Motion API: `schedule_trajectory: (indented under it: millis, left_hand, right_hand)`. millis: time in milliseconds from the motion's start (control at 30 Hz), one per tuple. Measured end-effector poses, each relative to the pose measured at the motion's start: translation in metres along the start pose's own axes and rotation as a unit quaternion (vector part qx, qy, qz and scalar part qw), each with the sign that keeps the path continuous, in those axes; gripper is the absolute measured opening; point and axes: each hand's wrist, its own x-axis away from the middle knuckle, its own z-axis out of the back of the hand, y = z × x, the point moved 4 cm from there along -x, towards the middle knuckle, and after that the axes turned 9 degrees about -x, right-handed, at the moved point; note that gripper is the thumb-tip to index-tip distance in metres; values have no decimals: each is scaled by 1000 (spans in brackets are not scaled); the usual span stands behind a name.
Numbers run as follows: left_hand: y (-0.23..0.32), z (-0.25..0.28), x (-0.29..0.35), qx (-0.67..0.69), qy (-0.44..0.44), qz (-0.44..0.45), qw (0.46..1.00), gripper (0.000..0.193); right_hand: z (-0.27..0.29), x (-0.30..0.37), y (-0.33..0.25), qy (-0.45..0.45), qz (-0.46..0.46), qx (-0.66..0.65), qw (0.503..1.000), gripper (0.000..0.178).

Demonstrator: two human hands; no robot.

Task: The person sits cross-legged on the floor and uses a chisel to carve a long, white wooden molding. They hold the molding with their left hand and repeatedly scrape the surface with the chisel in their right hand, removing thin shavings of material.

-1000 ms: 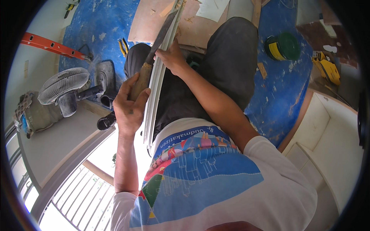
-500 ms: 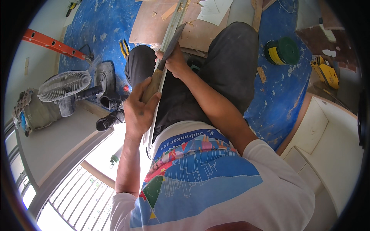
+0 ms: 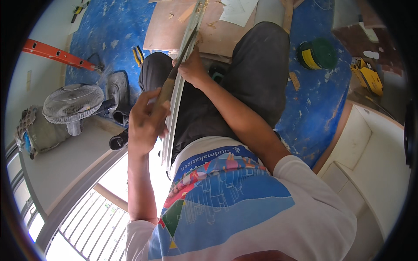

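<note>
My left hand (image 3: 146,119) is wrapped round the wooden handle of a large knife (image 3: 167,89), slightly blurred by motion. The knife's long dark blade points away from me, along a long pale grooved strip (image 3: 174,111). That strip runs from beside my waist, past my left thigh, to the board ahead. Around the strip, close to the blade, my right hand (image 3: 192,69) is closed; the blade partly hides its fingers.
Wood shavings and white paper (image 3: 238,11) lie on a brown board (image 3: 163,32). Pliers (image 3: 138,55), a fan (image 3: 73,103) and an orange ladder (image 3: 58,53) are left. A green bucket (image 3: 320,54) stands right on the blue floor covering (image 3: 311,117); white cabinetry (image 3: 374,143) lies beyond.
My left hand and the knife have moved back toward me and slightly left, and the blade tip sits lower along the strip. My right hand has shifted slightly left, still on the strip.
</note>
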Motion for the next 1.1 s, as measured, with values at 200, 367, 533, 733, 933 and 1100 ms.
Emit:
schedule_trajectory:
  millis: [200, 367, 533, 733, 933, 1100]
  left_hand:
    - [23, -10, -60, -33, 37, -54, 997, 48]
    - [13, -8, -16, -179, 60, -79, 979, 50]
    - [16, -30, -26, -222, 103, -135, 960, 48]
    - [10, -21, 1, -191, 93, -128, 969, 48]
    - [3, -15, 9, -209, 106, -178, 956, 43]
    - [20, -20, -22, -191, 89, -123, 970, 45]
  right_hand:
    - [-9, 9, -23, -32, 2, 29, 999, 62]
    - [0, 6, -11, -3, 21, 45, 999, 62]
    - [-5, 7, -2, -16, 23, -13, 1000, 63]
    - [-4, 9, -11, -34, 0, -84, 996, 60]
    - [-2, 3, 6, -52, 5, -63, 997, 77]
    - [-2, 4, -8, -35, 23, 23, 999, 70]
